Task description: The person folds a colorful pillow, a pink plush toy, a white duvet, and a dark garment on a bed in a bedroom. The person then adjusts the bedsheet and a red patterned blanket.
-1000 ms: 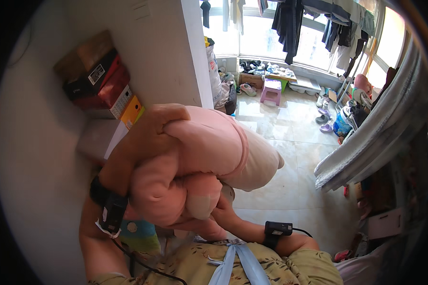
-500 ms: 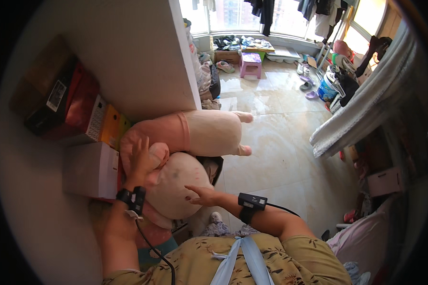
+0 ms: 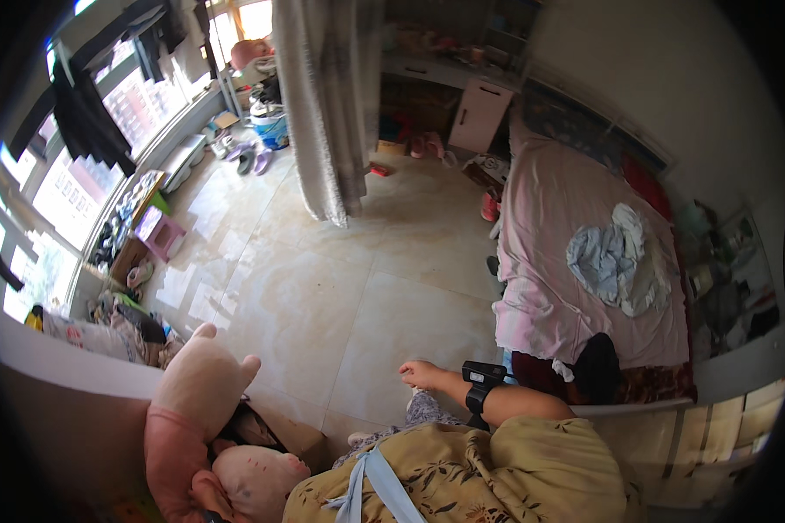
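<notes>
A large pink plush toy (image 3: 183, 397) with a cream head and a pink body lies by the wall at the lower left. Its round head (image 3: 257, 479) is turned toward me and its stubby feet point toward the windows. My left hand (image 3: 209, 494) is at the plush toy's pink arm, at the bottom of the picture; its fingers are hidden. Out over the floor to my right, my right hand (image 3: 420, 375) holds nothing, its fingers loosely bent. A black device is strapped to the right forearm.
A bed (image 3: 549, 227) with a pink sheet and crumpled pale clothes (image 3: 619, 261) stands to the right. A grey curtain (image 3: 323, 113) hangs ahead. A pink stool (image 3: 159, 234) and slippers (image 3: 253, 163) are by the windows. An open cardboard box (image 3: 296, 440) sits beside the plush toy.
My view has swung right, bringing the bed into sight and shifting the plush toy to the lower left. My right hand has left the plush toy's head and its fingers are more bent.
</notes>
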Demonstrator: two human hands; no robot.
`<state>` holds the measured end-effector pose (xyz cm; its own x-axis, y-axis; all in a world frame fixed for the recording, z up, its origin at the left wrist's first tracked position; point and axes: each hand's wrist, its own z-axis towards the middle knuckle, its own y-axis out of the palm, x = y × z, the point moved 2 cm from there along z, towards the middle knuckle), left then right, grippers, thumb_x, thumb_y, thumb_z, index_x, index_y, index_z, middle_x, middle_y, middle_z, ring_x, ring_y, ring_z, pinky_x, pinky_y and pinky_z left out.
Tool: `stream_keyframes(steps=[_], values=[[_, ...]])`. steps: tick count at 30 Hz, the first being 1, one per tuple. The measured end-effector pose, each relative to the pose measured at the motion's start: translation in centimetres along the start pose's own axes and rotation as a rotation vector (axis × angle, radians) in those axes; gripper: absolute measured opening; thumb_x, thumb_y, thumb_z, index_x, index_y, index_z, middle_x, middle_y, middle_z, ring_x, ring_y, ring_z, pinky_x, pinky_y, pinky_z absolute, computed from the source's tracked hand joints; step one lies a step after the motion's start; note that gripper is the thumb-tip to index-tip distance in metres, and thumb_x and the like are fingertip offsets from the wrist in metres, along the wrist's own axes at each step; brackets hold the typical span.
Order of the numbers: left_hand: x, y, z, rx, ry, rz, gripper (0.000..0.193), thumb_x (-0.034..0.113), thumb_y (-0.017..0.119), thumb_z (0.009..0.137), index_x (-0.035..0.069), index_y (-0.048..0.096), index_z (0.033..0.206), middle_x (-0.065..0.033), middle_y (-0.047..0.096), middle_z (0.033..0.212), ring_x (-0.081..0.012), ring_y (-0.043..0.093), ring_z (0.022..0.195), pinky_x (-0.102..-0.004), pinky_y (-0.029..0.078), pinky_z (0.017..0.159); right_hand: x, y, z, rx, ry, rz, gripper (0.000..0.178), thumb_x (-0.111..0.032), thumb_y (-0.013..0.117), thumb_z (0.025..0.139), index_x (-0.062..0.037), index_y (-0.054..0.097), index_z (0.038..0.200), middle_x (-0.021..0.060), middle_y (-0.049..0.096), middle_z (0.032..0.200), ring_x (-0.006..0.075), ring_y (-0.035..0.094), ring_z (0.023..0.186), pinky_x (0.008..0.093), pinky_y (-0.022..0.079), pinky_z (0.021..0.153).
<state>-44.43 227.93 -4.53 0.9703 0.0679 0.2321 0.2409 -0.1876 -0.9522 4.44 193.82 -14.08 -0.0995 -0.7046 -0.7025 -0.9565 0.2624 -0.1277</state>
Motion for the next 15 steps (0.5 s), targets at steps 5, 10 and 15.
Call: stream_keyframes(steps=[5,10,15], values=[[10.4,3.1,-0.2,-0.107,0.069,-0.083,0.054,0.020,0.057,0.073,0.003,0.040,0.121,-0.0143,0.047,0.108,-0.0281,0.047,0.098,-0.0395,0.041,0.079,6.2,-7.4,-1.3,0.181,-0.037,-0.361,0.039,-0.024,0.055,0.074,-0.0050,0.055,0.108,0.0141,0.060,0.098,0.0293,0.058,0.088,0.0374,0.045,0.078],[24.5,8.4,-1.2,-0.320,0.170,-0.177,0.053,0.018,0.057,0.073,0.004,0.041,0.121,-0.0115,0.050,0.103,-0.0245,0.049,0.093,-0.0382,0.042,0.076,10.8,-17.5,-2.5,0.395,-0.028,-0.283,0.035,-0.025,0.057,0.072,-0.0092,0.058,0.103,0.0122,0.062,0.092,0.0269,0.060,0.081,0.0359,0.047,0.071],[39.6,13.2,-4.3,-0.570,0.274,-0.278,0.052,0.016,0.057,0.073,0.004,0.041,0.121,-0.0087,0.053,0.099,-0.0210,0.052,0.088,-0.0369,0.043,0.072,16.2,-27.1,-4.1,0.513,0.122,0.033,0.033,-0.024,0.057,0.075,-0.0092,0.056,0.104,0.0068,0.060,0.069,0.0144,0.057,0.053,0.0288,0.046,0.047]])
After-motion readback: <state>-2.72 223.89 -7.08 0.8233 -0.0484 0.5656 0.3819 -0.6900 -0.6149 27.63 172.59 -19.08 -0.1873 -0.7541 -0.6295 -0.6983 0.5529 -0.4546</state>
